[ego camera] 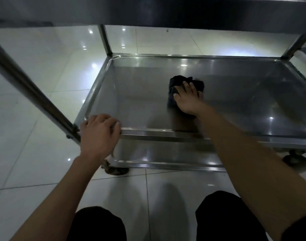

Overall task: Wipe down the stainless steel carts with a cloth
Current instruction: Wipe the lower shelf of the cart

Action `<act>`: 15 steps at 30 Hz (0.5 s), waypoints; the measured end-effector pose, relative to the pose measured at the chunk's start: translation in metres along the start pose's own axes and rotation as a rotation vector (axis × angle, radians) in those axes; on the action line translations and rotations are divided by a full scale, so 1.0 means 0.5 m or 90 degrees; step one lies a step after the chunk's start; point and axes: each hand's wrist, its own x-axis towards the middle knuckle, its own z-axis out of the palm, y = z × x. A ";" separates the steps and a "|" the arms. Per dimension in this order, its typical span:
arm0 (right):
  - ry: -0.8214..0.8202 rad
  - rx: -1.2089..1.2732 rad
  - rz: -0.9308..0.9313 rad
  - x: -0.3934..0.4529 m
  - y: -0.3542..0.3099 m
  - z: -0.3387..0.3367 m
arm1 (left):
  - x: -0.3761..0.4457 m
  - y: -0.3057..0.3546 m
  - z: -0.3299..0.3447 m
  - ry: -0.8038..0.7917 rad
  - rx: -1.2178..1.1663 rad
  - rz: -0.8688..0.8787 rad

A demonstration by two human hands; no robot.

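The dark cloth (185, 86) lies bunched on the cart's middle shelf (148, 101), toward its centre. The right hand (187, 99) lies on top of it, fingers spread and fairly straight, pressing it to the steel. The left hand (99, 133) is well apart from the cloth, its fingers curled over the shelf's near rim by the corner post (32, 91). Tiled floor (27, 162) lies below.
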 end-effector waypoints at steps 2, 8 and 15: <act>-0.015 0.004 -0.042 0.020 -0.073 0.015 | -0.014 -0.015 0.007 0.004 -0.027 0.004; -0.061 -0.006 -0.156 0.070 -0.319 0.066 | -0.021 -0.029 0.025 0.020 -0.041 0.031; -0.116 0.009 -0.261 0.099 -0.504 0.103 | -0.020 -0.030 0.040 0.031 -0.047 0.030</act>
